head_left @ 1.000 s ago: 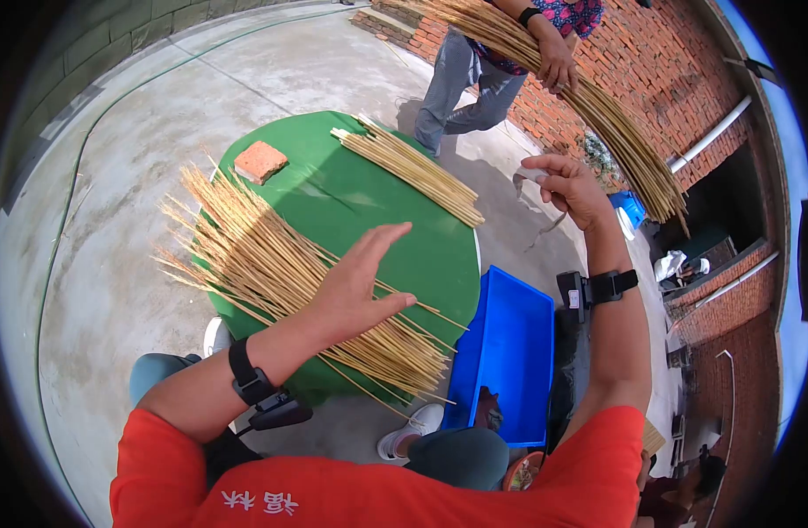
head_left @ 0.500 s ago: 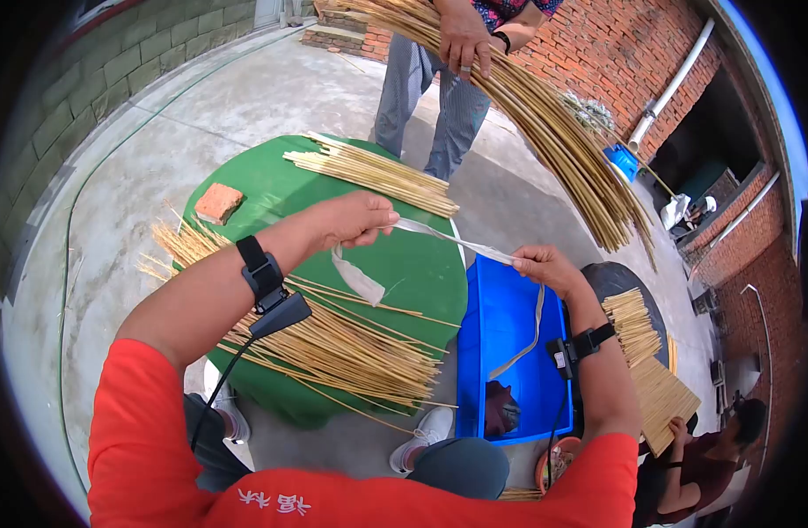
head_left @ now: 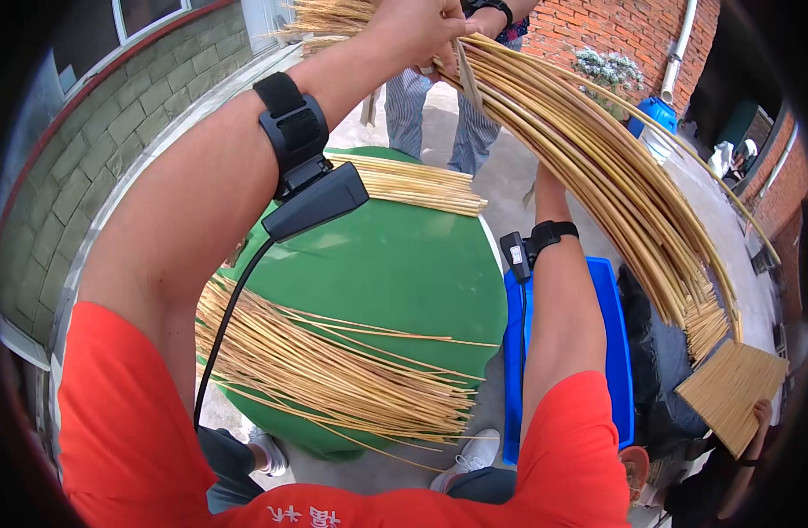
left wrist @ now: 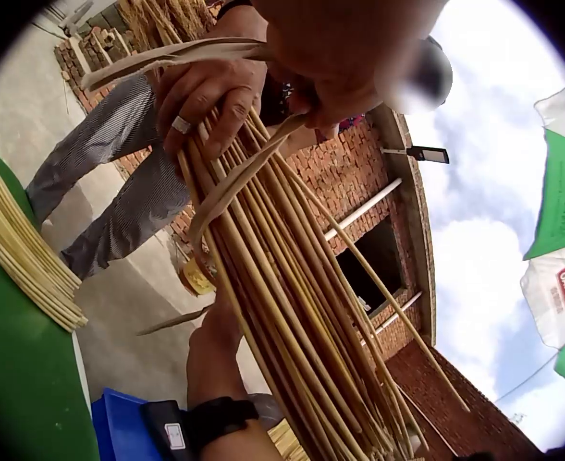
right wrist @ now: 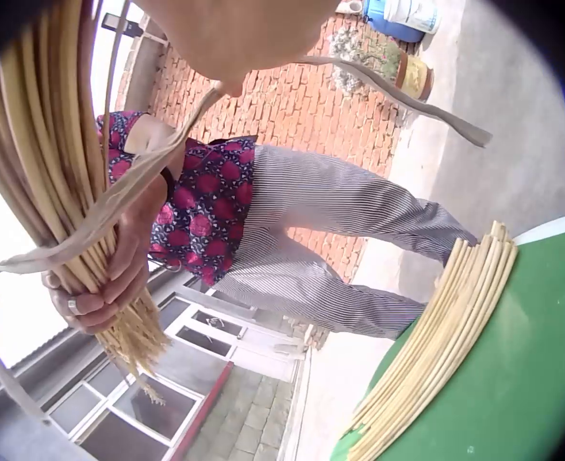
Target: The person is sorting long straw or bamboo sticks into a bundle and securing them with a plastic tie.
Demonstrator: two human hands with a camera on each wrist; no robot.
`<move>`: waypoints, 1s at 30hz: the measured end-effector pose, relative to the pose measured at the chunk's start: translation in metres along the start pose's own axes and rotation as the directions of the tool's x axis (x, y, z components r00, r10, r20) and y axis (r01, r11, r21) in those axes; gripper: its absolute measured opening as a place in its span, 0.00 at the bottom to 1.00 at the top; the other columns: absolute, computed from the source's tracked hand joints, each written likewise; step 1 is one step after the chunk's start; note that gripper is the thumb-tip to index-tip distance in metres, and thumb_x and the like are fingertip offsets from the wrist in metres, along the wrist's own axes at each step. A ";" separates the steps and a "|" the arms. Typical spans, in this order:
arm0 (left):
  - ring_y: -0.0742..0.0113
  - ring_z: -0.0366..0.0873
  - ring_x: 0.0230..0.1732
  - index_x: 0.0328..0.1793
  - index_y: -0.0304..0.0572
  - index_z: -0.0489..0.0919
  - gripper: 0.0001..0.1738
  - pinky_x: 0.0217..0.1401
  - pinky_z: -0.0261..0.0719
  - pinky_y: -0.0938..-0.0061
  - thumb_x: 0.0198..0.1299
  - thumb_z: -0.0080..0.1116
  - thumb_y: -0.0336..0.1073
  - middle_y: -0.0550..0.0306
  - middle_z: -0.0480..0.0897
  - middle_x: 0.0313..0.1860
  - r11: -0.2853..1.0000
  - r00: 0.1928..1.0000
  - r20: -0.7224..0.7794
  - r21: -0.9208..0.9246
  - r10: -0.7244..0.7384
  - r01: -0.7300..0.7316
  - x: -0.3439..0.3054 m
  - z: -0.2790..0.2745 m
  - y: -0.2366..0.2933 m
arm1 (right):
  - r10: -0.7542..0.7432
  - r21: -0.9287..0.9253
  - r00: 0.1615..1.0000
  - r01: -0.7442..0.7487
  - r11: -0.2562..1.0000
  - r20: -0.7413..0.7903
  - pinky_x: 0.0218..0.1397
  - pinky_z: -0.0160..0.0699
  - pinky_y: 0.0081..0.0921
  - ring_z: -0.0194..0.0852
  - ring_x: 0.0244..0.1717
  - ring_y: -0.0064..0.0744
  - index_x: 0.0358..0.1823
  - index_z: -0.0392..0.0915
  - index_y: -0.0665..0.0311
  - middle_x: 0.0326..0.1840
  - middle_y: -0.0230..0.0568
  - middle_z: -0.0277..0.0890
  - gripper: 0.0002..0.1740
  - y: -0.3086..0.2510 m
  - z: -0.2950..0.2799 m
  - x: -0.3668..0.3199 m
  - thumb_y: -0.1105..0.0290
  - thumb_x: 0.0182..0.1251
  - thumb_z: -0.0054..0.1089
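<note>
Stalk bundling seen from three cameras, in a yard beside a round green table (head_left: 404, 264).

Head view: we look up along our raised arms. A long bundle (head_left: 597, 167) of pale stalks arches in the air past the far edge of the table and droops over its right edge. It seems to be lifted clear of the table so that hands can reach all the way round it. Our left hand (head_left: 417, 31) is closed into a fist at the top of the bundle, pinching a pale strip (head_left: 465, 79) that lies against the stalks. Our right forearm rises behind the bundle, which hides the hand. Loose stalks (head_left: 333, 370) fan out across the near edge of the table, and a neat bundle (head_left: 413, 183) lies along the far edge. A blue crate (head_left: 619, 352) stands on the ground just beside the right edge.

Left wrist view: our left hand (left wrist: 350, 48) pinches the strip (left wrist: 230, 182), which loops across the stalks. Another person's hand (left wrist: 210, 96), wearing a ring, grips the long bundle (left wrist: 302, 317) just above the loop, probably to steady it.

Right wrist view: our right hand (right wrist: 234, 29) fills the top of the picture. The strip (right wrist: 398, 86) comes out from under it, one end trailing free and the other running to the stalks. The fingers are out of view, so we cannot tell whether it grips.
</note>
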State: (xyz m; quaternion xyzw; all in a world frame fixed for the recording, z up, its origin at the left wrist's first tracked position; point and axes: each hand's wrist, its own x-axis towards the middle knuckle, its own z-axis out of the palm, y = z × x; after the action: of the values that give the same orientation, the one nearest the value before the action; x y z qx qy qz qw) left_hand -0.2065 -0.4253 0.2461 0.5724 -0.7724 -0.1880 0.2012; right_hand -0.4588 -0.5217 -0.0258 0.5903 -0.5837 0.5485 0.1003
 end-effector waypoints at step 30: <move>0.70 0.72 0.27 0.36 0.44 0.71 0.09 0.34 0.73 0.76 0.62 0.49 0.40 0.64 0.68 0.19 0.822 0.876 -0.478 -0.475 0.059 -0.314 -0.026 0.074 0.041 | -0.349 0.936 0.880 -0.351 -0.019 0.323 0.40 0.77 0.19 0.75 0.36 0.22 0.42 0.68 0.67 0.39 0.39 0.73 0.07 -0.152 -0.099 0.050 0.77 0.63 0.50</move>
State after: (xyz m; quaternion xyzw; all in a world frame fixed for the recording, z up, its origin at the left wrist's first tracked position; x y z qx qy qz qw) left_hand -0.2718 -0.3850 0.2018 0.4392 -0.6750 -0.2406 0.5419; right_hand -0.4039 -0.4304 0.1292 0.5931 -0.0165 0.6317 -0.4990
